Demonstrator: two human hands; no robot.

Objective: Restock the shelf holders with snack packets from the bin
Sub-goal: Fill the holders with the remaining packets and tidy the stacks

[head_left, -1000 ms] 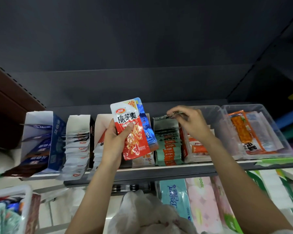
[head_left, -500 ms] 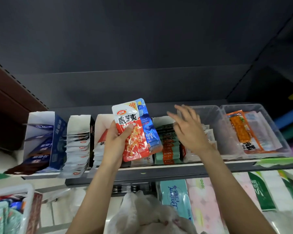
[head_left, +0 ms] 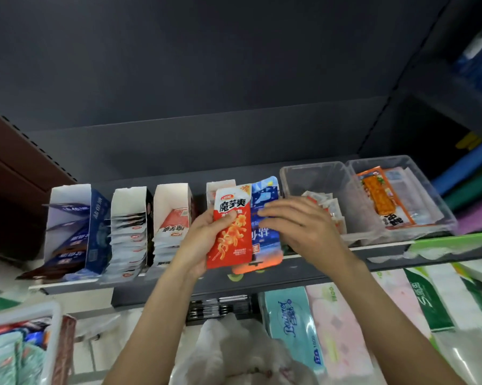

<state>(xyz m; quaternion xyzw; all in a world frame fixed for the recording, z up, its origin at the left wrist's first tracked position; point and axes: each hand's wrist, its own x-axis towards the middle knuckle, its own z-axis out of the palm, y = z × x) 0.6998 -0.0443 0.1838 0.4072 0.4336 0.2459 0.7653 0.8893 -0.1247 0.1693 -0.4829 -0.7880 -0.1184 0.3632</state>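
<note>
Dark grey shelving fills the wall, and the shelf (head_left: 262, 276) at chest height carries a row of holders. Far left stands a blue holder (head_left: 95, 232) with dark packets leaning inside, next a white holder (head_left: 128, 207) stacked with pale packets, then a third holder (head_left: 173, 201) with red-and-white packets lying face up. Right of the hands sit two clear tubs: the near tub (head_left: 314, 179) with small sachets in it, the far-right tub (head_left: 417, 176) with an orange packet (head_left: 378, 198).

Now the hands, close together in front of the middle of the row. Left hand (head_left: 203, 243) grips a red packet (head_left: 231, 232) upright, thumb across its front, fingers behind. Tucked just behind and to the right of it is a blue packet (head_left: 264, 215), and an orange edge peeks out below the pair. Right hand (head_left: 298, 229) comes in from the right with fingers stretched out fairly straight, tips lying on the blue packet's face; I can't tell if it's pinching anything. A fourth holder (head_left: 220, 187) shows only its white top edge behind the packets.

Down at the bottom left is the white bin (head_left: 50, 323), with packets in it. Below the shelf lie tissue packs (head_left: 292, 329) and a white plastic bag (head_left: 234, 354).
</note>
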